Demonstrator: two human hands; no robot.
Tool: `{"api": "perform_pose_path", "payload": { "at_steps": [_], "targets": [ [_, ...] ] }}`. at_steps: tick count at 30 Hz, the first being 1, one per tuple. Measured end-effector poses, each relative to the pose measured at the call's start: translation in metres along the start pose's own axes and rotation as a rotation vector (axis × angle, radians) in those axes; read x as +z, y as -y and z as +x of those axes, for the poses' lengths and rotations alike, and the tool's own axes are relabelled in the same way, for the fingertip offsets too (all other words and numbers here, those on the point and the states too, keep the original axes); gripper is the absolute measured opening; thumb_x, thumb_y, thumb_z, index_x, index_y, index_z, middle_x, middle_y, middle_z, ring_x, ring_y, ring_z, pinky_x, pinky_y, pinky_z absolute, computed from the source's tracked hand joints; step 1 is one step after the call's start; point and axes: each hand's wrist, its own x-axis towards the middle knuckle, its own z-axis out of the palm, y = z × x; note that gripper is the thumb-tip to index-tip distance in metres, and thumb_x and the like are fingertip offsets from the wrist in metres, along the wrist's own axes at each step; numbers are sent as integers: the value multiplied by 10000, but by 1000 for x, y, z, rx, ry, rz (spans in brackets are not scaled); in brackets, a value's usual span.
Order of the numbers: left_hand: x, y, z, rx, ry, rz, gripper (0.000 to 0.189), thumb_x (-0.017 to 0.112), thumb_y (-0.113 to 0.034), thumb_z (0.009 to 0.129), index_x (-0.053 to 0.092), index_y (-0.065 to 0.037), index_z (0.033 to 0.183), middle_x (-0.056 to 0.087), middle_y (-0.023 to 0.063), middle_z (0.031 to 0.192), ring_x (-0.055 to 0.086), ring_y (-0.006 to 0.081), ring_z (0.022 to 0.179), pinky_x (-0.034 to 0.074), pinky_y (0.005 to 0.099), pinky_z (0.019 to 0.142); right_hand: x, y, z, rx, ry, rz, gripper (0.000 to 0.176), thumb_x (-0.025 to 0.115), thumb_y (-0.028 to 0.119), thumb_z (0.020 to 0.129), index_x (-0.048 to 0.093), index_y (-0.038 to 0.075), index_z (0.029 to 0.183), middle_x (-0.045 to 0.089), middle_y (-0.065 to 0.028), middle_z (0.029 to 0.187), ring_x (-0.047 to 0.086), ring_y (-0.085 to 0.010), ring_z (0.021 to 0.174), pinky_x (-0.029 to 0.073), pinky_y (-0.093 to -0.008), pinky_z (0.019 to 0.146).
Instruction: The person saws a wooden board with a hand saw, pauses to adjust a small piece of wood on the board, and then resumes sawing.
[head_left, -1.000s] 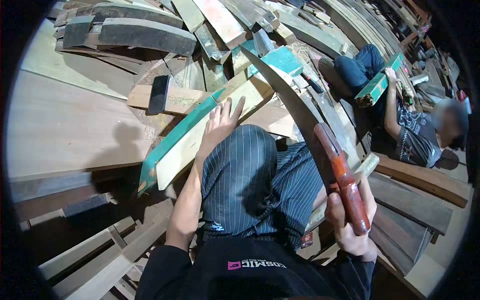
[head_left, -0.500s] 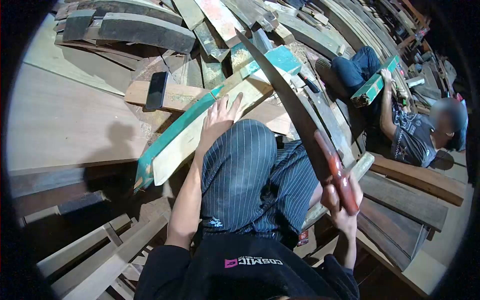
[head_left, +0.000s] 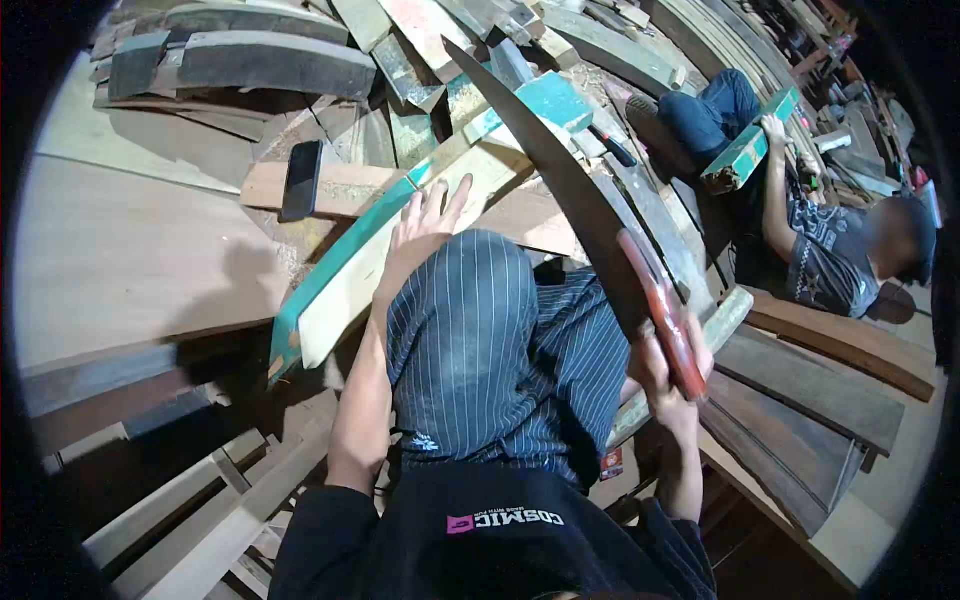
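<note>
My left hand (head_left: pixel 420 235) lies on a curved piece of wood (head_left: pixel 350 300) with a pale face and a green painted edge; its fingers are spread and it grips nothing. My bent knee (head_left: pixel 465 285) is against this piece. In my right hand (head_left: pixel 672 372) is a handsaw, its reddish handle (head_left: pixel 672 335) wrapped by my fingers. The long dark saw blade (head_left: pixel 560 175) points up and left, raised over the wood. Whether the blade touches anything cannot be told.
A phone (head_left: pixel 301 180) rests on a plank (head_left: pixel 362 188) at the left. Stacked boards (head_left: pixel 275 65) fill the back. A red-and-black handled tool (head_left: pixel 613 147) lies beyond the blade. At right, another person (head_left: pixel 830 255) holds a green wood piece (head_left: pixel 750 145).
The view has shifted slightly. The saw's tip has swung a little up and left with my right hand. My left hand stays on the wood, its fingers a bit more spread.
</note>
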Motion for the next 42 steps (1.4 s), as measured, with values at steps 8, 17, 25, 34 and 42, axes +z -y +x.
{"api": "perform_pose_path", "payload": {
  "at_steps": [8,17,25,34,42],
  "targets": [
    [9,5,2,-4,-90,49,629,546,-112,827,371,-195,1426,499,123,1204,557,319,992,551,392,778,-41,-35,-40,-19,-4,-252,273,707,264,757,592,52,886,603,-98,740,542,-258,652,413,-356,638],
    [8,4,4,62,-127,105,671,551,-55,791,383,-205,1423,515,86,1190,552,280,962,544,368,787,-31,-48,-60,33,-7,-333,243,713,201,727,595,57,884,588,-106,741,514,-289,611,380,-367,609],
    [-6,-6,1,-55,-77,58,676,561,-65,806,374,-245,1430,516,68,1162,538,266,984,552,356,721,41,-34,26,-59,-18,7,183,695,126,813,545,41,872,548,-65,633,549,-185,537,414,-302,545],
    [1,-1,5,-27,-71,34,688,573,-40,776,419,-259,1409,509,49,1189,540,254,971,546,346,707,-63,-49,-106,48,-93,-318,339,730,365,743,600,61,819,615,-79,717,567,-202,650,413,-323,615],
    [-9,4,7,14,-47,-12,667,586,-277,806,371,-240,1436,500,76,1202,545,279,987,526,364,745,68,-53,41,-262,-158,-124,173,699,111,785,575,35,879,592,-107,739,558,-252,600,389,-335,562]
  ]
}}
